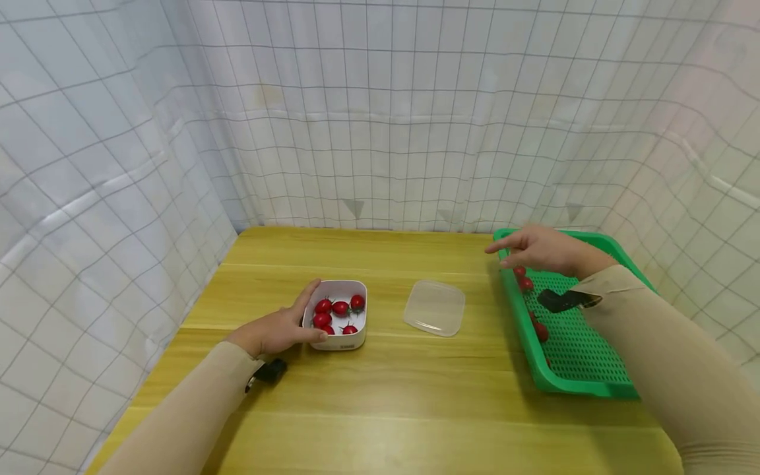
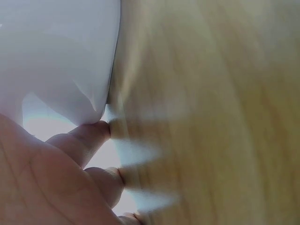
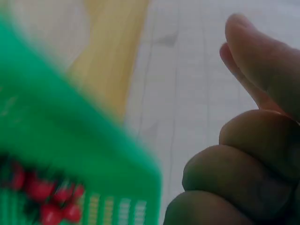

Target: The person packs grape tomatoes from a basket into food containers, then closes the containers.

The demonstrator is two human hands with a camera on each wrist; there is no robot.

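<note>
My left hand (image 1: pixel 279 332) holds a small white square container (image 1: pixel 356 339) at its left side, thumb by the near rim and fingers along the far left. Inside lie several red cherry tomatoes (image 1: pixel 340 308) with green stems. From below, the left wrist view shows the white container wall (image 2: pixel 56 42) and curled fingers (image 2: pixel 89 138) against it and close to the tabletop. Over the left part of a green basket (image 1: pixel 555 384) hovers my right hand (image 1: pixel 543 251), holding nothing visible. Its index finger and thumb extend while the other fingers (image 3: pixel 225 173) bend inward.
A translucent square lid (image 1: pixel 435 307) lies flat on the wooden table (image 1: pixel 386 409) between container and basket. More cherry tomatoes (image 1: pixel 540 331) lie along the basket's left inner side. White grid-patterned sheets (image 1: pixel 380 132) enclose the table at the back and sides.
</note>
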